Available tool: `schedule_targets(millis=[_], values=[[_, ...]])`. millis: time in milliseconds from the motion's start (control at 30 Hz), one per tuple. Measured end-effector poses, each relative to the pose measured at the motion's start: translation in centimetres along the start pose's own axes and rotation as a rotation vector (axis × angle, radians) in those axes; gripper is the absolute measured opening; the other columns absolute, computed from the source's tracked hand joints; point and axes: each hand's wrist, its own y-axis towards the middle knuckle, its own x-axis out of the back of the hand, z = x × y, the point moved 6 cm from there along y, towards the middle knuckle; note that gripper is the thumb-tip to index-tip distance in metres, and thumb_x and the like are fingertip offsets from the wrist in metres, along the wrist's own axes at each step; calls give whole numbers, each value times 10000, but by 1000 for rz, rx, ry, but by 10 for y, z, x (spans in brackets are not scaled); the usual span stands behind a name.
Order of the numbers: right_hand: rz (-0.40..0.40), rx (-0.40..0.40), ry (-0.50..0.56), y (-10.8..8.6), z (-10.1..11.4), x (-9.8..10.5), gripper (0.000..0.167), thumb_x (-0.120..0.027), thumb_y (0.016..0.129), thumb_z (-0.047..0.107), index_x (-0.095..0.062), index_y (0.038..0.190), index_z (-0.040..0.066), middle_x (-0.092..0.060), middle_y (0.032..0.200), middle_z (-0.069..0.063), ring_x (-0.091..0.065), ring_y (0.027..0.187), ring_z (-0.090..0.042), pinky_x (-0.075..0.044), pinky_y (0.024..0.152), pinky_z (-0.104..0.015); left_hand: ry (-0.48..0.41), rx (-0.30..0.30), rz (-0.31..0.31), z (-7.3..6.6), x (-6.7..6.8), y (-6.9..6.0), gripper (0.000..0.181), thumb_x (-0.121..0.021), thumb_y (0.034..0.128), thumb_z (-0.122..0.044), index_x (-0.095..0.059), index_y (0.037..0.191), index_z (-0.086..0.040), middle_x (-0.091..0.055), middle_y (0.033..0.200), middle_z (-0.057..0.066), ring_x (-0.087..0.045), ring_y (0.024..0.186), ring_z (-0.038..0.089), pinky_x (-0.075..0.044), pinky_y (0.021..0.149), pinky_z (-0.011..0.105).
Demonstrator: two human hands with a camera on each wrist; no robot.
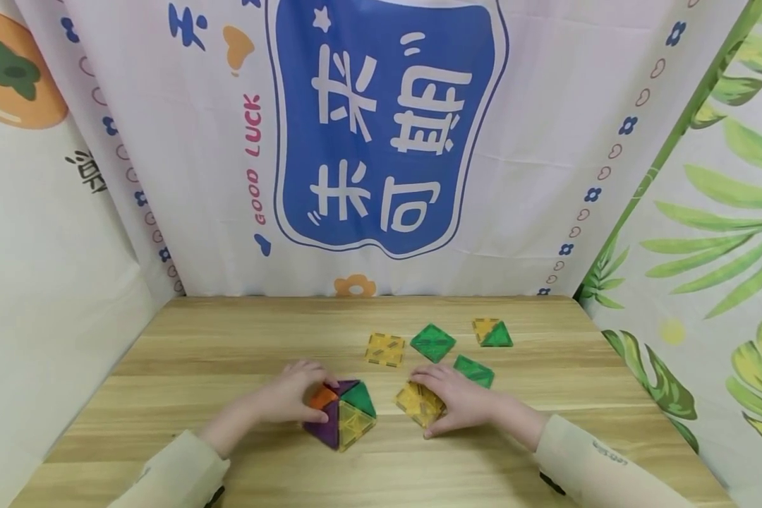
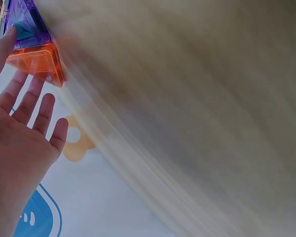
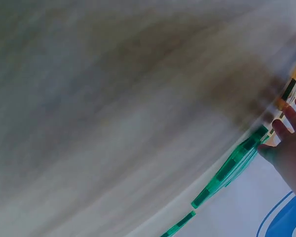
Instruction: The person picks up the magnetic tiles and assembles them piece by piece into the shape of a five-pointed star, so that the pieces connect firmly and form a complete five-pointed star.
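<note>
Holding the left side of a raised, many-sided shape of purple, orange, green and yellow translucent plastic panels, the left hand is pinching it between thumb and fingers. Its thumb is lying against a purple panel, its index and middle fingers are reaching behind an orange panel, and its other 2 fingers are spreading outward, palm showing in the left wrist view.

By the look of it, the work is standing partway: several panels are already forming this joined shape, while other pieces are lying apart around the right hand. That hand is arching over a yellow translucent plastic piece and pinching it, thumb at the near edge, fingertips at the far edge; whether 1 tile or several are sitting there, I cannot tell.

Just beyond the right hand a green four-sided plastic tile is lying on the wood-grained desk. Beyond its knuckles a green square plastic tile is resting, and beyond and left of its fingertips, a yellow square plastic tile. Farther beyond, to its right, a green triangular plastic tile is partly covering a yellow plastic tile. These seem to be remaining unjoined to the shape.

Both forearms are slanting inward from cream sleeves.
</note>
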Motion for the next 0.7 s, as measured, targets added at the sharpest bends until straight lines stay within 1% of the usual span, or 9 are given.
schedule_targets(millis=[100, 200, 367, 500, 600, 700], values=[[-17, -19, 5, 1, 0, 0, 928, -661, 735, 656, -369, 1435, 122, -358, 1468, -89, -327, 1345, -273, -284, 1097, -502, -8, -6, 8, -3, -3, 1, 465, -772, 746, -414, -624, 1145, -227, -560, 1246, 19, -430, 1239, 305, -272, 1029, 617], [-30, -34, 2, 1, 1, 1, 877, -676, 729, 646, -420, 1400, 143, -381, 1435, -92, -368, 1311, -258, -336, 1073, -469, -14, -22, 16, -7, -6, 4, 461, -773, 750, -400, -630, 1145, -211, -568, 1233, 24, -450, 1215, 294, -300, 1019, 598], [-62, -33, -11, 1, 0, 5, 801, -712, 726, 594, -476, 1347, 146, -416, 1369, -79, -435, 1237, -229, -400, 1030, -423, 4, -55, 16, -18, -9, 13, 450, -768, 750, -402, -639, 1134, -208, -584, 1181, -23, -477, 1158, 240, -339, 1002, 541], [-96, -68, 34, 4, -4, 11, 777, -757, 712, 526, -487, 1332, 143, -411, 1358, -81, -454, 1208, -216, -433, 1002, -395, 11, -77, 14, -27, -11, 19, 444, -770, 742, -408, -645, 1117, -205, -591, 1146, -50, -485, 1123, 206, -355, 985, 518], [-112, -110, 74, 7, -8, 18, 773, -761, 722, 506, -475, 1346, 149, -379, 1390, -113, -440, 1235, -242, -442, 991, -403, 3, -84, 25, -34, -13, 21, 442, -771, 738, -410, -649, 1102, -191, -595, 1117, -59, -489, 1091, 181, -360, 978, 496], [-142, -124, 90, 12, -9, 27, 782, -756, 731, 510, -465, 1363, 154, -366, 1404, -136, -440, 1243, -274, -453, 974, -428, -6, -85, 43, -38, -12, 24, 408, -739, 775, -420, -652, 1089, -174, -609, 1090, -59, -505, 1067, 178, -362, 970, 495]])
